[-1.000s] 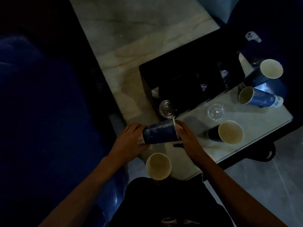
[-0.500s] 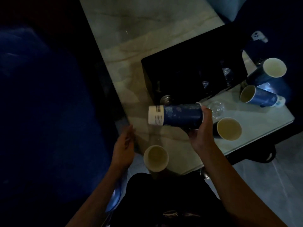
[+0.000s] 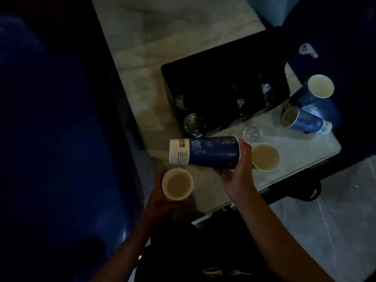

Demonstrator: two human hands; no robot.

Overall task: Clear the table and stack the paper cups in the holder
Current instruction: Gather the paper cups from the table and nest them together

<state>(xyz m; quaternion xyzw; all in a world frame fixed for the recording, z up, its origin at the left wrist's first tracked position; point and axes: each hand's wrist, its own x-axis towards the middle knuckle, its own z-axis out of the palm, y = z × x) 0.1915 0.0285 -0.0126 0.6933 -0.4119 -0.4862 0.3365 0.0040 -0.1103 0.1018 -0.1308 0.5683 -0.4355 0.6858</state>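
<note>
A dim room; a pale marble table point(image 3: 154, 64) bears a black holder box point(image 3: 219, 78). The right hand point(image 3: 237, 176) grips a sideways stack of blue paper cups point(image 3: 205, 152) above the table. The left hand point(image 3: 160, 198) wraps an upright cup point(image 3: 177, 184) at the table's near edge. Another upright cup point(image 3: 265, 157) stands beside the right hand; a tipped cup point(image 3: 301, 121) lies farther right.

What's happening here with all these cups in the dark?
A person is gathering paper cups off a pale table. The right hand holds a blue cup sideways; the left hand grips an upright cup at the table's near edge. Another upright cup and two tipped cups remain out, beside a black holder.
</note>
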